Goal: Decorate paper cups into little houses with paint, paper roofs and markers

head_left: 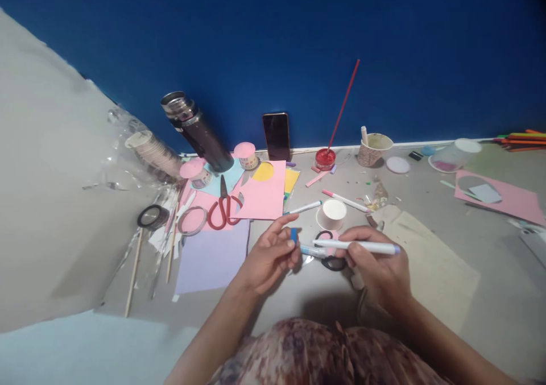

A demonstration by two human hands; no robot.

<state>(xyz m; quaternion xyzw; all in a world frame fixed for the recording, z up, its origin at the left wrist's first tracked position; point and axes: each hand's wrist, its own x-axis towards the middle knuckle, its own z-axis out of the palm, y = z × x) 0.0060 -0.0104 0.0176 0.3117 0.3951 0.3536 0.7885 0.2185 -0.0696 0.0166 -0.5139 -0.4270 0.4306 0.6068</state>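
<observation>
My left hand point(268, 257) pinches a small blue marker cap point(294, 235) between thumb and fingers. My right hand point(377, 265) is closed round white markers: one point(358, 246) with a purple end points left to right, and a second with a blue tip point(310, 251) pokes toward the cap. The cap and the blue tip are a short gap apart. Black-handled scissors point(333, 263) lie on the floor under my hands, partly hidden. An upturned white paper cup point(331, 214) stands just beyond them.
Red scissors point(224, 211), tape rolls point(152, 216), pink paper point(264, 194), lilac paper point(213, 257), a dark flask point(196, 130), a phone point(276, 136) against the blue wall, a red paint pot point(325, 158) with a stick, loose markers point(346, 201), wooden sticks point(133, 274).
</observation>
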